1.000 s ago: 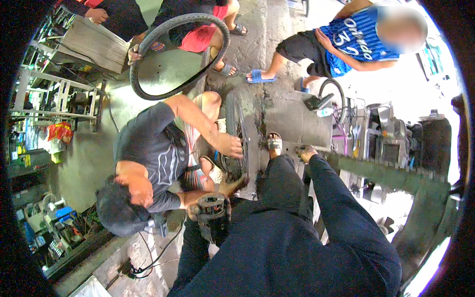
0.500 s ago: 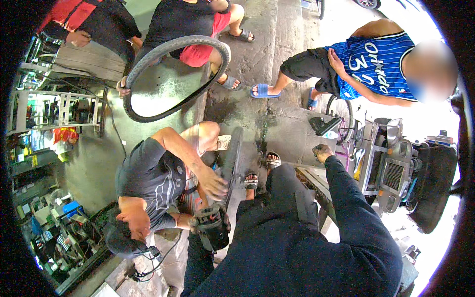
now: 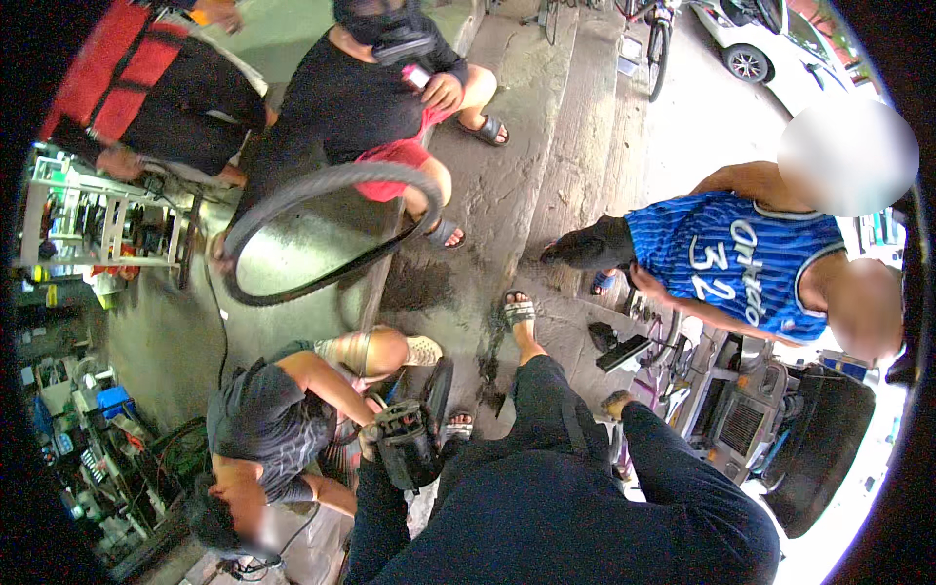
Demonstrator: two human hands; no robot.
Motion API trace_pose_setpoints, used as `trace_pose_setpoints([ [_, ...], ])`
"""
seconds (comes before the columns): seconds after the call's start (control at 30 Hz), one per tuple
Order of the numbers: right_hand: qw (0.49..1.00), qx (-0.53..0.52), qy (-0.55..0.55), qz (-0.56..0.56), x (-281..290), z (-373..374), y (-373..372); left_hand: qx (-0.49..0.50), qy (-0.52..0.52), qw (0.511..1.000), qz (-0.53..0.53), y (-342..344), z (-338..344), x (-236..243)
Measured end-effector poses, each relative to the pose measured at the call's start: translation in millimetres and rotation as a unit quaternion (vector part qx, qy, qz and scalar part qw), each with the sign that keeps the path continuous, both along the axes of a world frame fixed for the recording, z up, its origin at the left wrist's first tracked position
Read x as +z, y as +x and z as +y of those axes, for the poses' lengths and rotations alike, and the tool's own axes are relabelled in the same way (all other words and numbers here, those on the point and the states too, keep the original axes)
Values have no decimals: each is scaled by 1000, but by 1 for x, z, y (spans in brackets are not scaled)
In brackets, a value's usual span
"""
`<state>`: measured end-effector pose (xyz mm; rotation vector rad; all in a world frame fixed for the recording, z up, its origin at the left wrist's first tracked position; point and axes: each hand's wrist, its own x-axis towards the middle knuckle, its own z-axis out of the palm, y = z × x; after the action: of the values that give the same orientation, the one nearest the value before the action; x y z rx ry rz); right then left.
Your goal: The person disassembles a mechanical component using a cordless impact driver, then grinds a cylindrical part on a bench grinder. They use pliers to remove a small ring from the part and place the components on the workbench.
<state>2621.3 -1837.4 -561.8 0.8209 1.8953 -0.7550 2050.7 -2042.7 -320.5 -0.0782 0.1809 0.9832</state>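
Observation:
My left hand [image 3: 370, 447] grips the side of a black, round, open-topped container [image 3: 411, 456] at my left hip. Small things show in its top, but I cannot make them out. Close beside it, a crouching person in a dark grey shirt [image 3: 255, 408] has a hand at the container's rim. Behind the container stands a black tyre [image 3: 442, 390], partly hidden. My right hand [image 3: 616, 403] hangs out at my right with the arm stretched down. It is dark and smeared, so its fingers cannot be read. The nearest thing to it is a purple bicycle [image 3: 651, 375].
A person at the far left holds up a large bicycle tyre [image 3: 327, 185]. Someone in black and red [image 3: 390, 127] sits on the step. At the right are a person in a blue jersey [image 3: 726, 258] and a parked vehicle [image 3: 751, 424]. Cluttered shelves [image 3: 97, 439] line the left.
My view has shifted, and one foot is now stretched forward. The container stays in my left hand, with the crouching person's hand now at its rim. The blue-jersey person appears lower in view.

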Motion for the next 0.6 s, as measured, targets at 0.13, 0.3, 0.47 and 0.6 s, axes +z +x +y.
trace_pose_setpoints([
  [0.13, 897, -338, 145, 244, 30, 50, -36, 51, -52, 997, 5, 29, 78, 11],
  [0.3, 773, -576, -22, 264, 157, 191, -152, 51, -59, 996, 31, 37, 209, 40],
  [0.47, 844, -448, 43, 293, 144, 249, -182, 88, -37, 995, 37, 25, 324, 57],
  [0.6, 851, -474, -27, 226, 164, 310, -217, 115, -4, 993, 36, -2, 412, 61],
])
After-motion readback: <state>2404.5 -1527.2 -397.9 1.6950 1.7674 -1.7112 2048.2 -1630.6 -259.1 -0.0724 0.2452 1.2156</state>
